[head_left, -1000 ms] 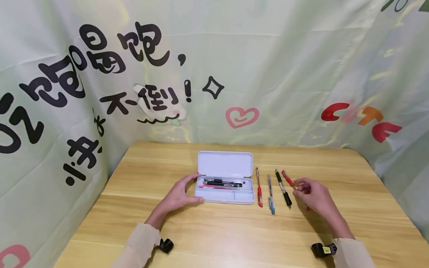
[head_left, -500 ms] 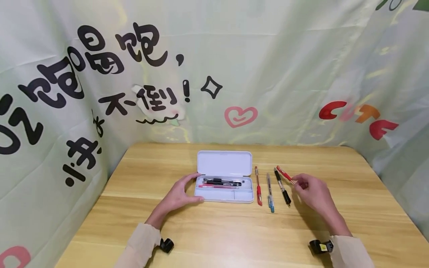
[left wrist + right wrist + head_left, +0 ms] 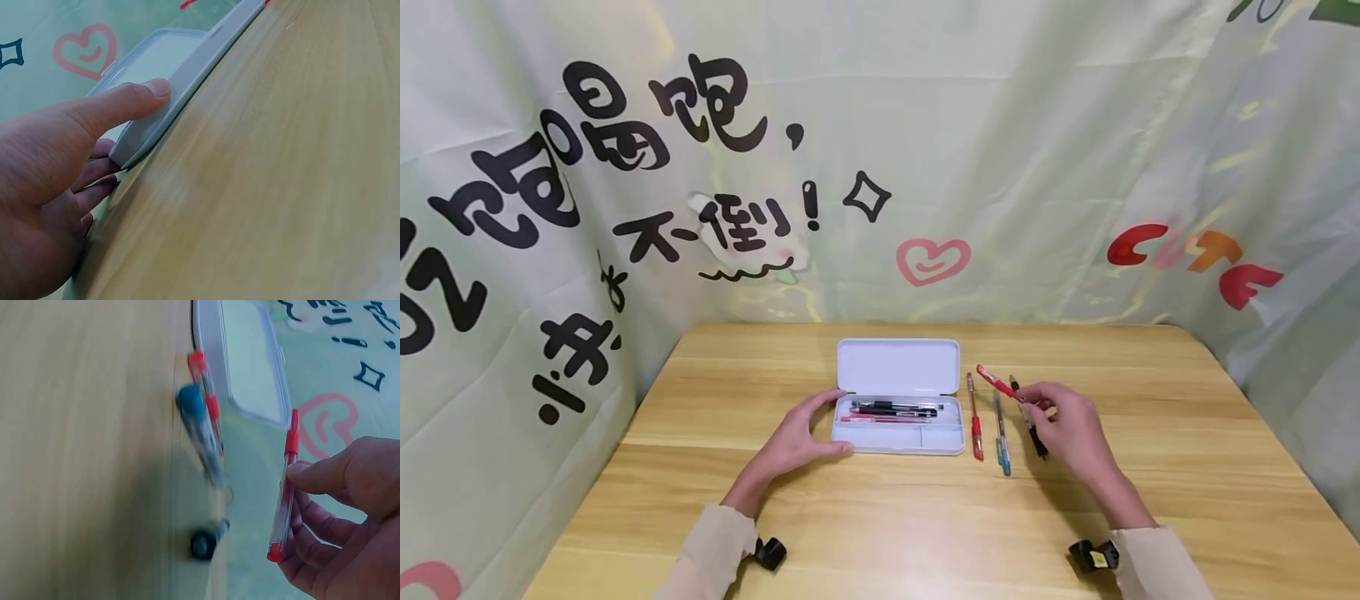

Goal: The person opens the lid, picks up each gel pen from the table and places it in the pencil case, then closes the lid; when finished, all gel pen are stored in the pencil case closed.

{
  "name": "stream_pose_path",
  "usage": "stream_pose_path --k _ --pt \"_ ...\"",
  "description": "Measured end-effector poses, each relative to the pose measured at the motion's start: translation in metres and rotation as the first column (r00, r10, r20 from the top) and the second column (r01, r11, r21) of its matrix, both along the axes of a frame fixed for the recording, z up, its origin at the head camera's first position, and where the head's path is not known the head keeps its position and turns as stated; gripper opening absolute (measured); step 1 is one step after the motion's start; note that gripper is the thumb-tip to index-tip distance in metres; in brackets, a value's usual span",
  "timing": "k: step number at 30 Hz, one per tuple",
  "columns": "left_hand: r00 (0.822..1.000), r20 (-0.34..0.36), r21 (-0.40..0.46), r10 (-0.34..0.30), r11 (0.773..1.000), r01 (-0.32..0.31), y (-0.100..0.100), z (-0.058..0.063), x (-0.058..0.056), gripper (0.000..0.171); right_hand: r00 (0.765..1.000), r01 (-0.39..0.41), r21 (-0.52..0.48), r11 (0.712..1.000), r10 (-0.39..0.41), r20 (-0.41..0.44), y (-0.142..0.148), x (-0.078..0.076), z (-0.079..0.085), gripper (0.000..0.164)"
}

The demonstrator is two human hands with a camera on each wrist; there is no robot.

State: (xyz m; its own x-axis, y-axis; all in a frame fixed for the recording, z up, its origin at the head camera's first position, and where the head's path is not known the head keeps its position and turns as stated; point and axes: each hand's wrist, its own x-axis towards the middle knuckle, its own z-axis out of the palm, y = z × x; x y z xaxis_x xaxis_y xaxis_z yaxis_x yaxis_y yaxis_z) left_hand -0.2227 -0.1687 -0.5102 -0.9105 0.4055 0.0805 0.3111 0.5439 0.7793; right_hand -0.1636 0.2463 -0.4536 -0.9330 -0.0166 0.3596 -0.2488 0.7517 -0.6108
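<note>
A white pencil case (image 3: 898, 367) lies on the table with its lid raised. Several pens (image 3: 895, 408) rest in its back compartment. My left hand (image 3: 794, 435) holds the case's left end; in the left wrist view the thumb (image 3: 150, 92) presses the front wall (image 3: 187, 78), the other fingers partly hidden behind the end. My right hand (image 3: 1070, 423) pinches a red pen (image 3: 996, 381) between thumb and fingers, raised off the table; the right wrist view shows the clear-barrelled pen (image 3: 284, 494) tilted, apart from the case.
Right of the case lie another red pen (image 3: 976, 425), a blue-capped pen (image 3: 1003, 450) and a black pen (image 3: 1038, 442) partly covered by my right hand. A printed cloth (image 3: 1030, 167) hangs behind the wooden table (image 3: 880, 517).
My right hand has lifted the red pen and carried it left, over the black pen and toward the case. The left hand stays at the case's end.
</note>
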Motion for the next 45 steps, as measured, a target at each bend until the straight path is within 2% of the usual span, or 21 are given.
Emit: stream_pose_path --k 3,12,21,25,29,34,38,45 --pt "1.0 0.0 -0.007 0.005 1.0 -0.005 0.0 -0.001 -0.001 0.091 0.999 -0.04 -0.009 0.999 0.039 -0.032 -0.015 -0.005 0.0 0.016" --pt "1.0 0.007 0.014 0.002 1.0 -0.002 0.002 -0.001 -0.001 0.09 0.995 -0.101 -0.059 0.993 0.099 -0.029 -0.053 -0.025 0.002 0.013" --pt "1.0 0.005 0.012 0.017 1.0 -0.017 0.0 -0.001 0.001 0.09 0.986 -0.165 -0.082 0.983 0.164 -0.02 -0.087 -0.038 -0.005 0.014" --pt "1.0 -0.004 0.006 0.021 1.0 -0.021 0.0 -0.001 0.001 0.091 0.984 -0.178 -0.052 0.983 0.177 -0.025 -0.101 -0.044 -0.01 0.012" --pt "1.0 0.002 0.002 0.017 1.0 -0.017 0.0 -0.002 0.001 0.09 0.985 -0.171 -0.013 0.985 0.171 0.01 -0.111 -0.048 -0.013 0.013" --pt "1.0 -0.006 0.004 0.016 1.0 -0.016 -0.001 -0.003 0.0 0.089 0.972 -0.23 0.054 0.972 0.227 0.058 -0.126 -0.051 -0.013 0.012" --pt "1.0 -0.012 0.005 0.013 1.0 -0.013 -0.001 -0.002 0.0 0.089 0.974 -0.224 0.11 0.968 0.219 0.057 -0.134 -0.053 -0.014 0.013" --pt "1.0 0.001 0.022 -0.001 1.0 0.001 -0.001 -0.001 0.001 0.089 0.978 -0.206 0.095 0.974 0.2 0.066 -0.135 -0.053 -0.015 0.014"
